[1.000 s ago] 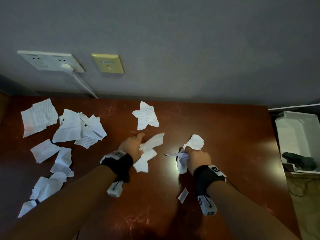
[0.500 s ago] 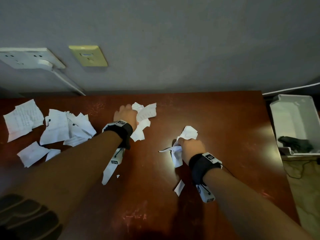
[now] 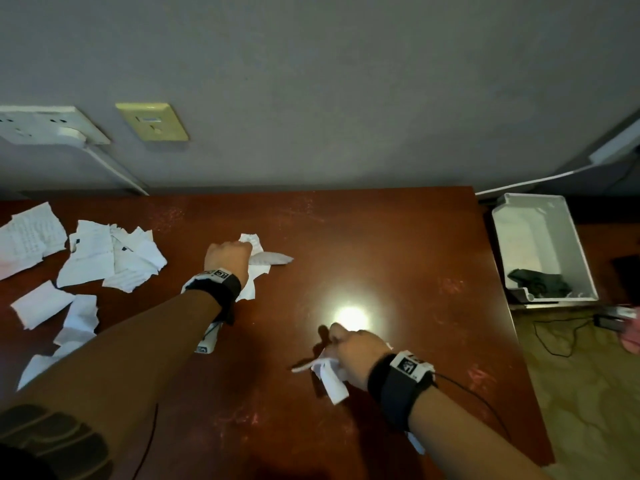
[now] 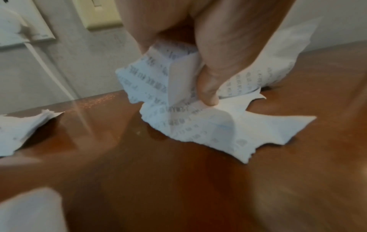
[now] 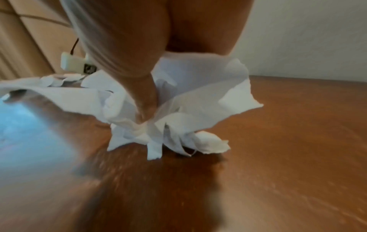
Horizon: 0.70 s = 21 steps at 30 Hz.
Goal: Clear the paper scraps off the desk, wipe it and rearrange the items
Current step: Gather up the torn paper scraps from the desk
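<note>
The left hand (image 3: 227, 259) grips printed scraps (image 3: 258, 268) on the counter (image 3: 398, 254); the right hand (image 3: 356, 351) clutches crumpled scraps (image 3: 330, 377). Loose scraps (image 3: 104, 258) lie well to the left.

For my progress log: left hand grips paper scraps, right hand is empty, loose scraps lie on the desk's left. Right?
The right hand is not empty: the right wrist view shows it gripping crumpled scraps. The left hand does grip printed scraps, and loose scraps lie on the left of the desk.
</note>
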Each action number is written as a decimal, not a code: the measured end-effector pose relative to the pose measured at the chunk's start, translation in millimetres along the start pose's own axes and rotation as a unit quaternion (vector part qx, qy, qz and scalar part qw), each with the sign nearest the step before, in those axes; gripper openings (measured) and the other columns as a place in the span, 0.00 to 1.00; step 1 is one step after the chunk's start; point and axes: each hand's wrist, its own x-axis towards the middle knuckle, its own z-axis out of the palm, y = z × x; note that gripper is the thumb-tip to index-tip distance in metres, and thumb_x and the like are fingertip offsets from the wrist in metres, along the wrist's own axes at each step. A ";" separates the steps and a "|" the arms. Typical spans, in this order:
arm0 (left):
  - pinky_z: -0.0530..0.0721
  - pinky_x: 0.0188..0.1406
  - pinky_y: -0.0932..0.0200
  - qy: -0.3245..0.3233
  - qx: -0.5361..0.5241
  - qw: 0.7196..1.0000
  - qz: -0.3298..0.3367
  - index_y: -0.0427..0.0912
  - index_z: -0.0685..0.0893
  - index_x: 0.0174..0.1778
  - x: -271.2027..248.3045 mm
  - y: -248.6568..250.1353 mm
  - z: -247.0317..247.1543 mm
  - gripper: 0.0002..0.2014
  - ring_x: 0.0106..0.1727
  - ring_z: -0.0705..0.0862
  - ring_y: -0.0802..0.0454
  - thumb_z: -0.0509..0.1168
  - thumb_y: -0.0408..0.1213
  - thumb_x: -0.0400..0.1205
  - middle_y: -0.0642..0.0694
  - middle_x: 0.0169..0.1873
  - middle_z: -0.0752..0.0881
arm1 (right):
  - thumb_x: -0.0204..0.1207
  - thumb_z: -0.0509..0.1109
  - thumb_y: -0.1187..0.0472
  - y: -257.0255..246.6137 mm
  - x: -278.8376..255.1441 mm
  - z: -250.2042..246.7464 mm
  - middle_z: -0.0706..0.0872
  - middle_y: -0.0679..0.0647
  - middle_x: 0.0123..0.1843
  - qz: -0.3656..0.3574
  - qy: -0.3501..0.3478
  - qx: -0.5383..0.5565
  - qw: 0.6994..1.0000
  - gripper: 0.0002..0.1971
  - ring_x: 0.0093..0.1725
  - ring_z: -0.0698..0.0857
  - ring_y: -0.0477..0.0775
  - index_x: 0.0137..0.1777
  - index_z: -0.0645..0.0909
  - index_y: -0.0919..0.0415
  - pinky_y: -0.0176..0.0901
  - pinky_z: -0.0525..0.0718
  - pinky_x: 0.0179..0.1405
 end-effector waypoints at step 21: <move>0.79 0.65 0.55 0.022 -0.230 0.961 -0.152 0.48 0.83 0.60 -151.4 -26.6 53.6 0.14 0.63 0.80 0.51 0.68 0.34 0.79 0.50 0.59 0.80 | 0.68 0.70 0.67 -20.3 51.9 26.4 0.84 0.55 0.66 0.040 -0.111 -0.050 0.992 0.28 0.62 0.85 0.59 0.71 0.78 0.52 0.48 0.85 0.57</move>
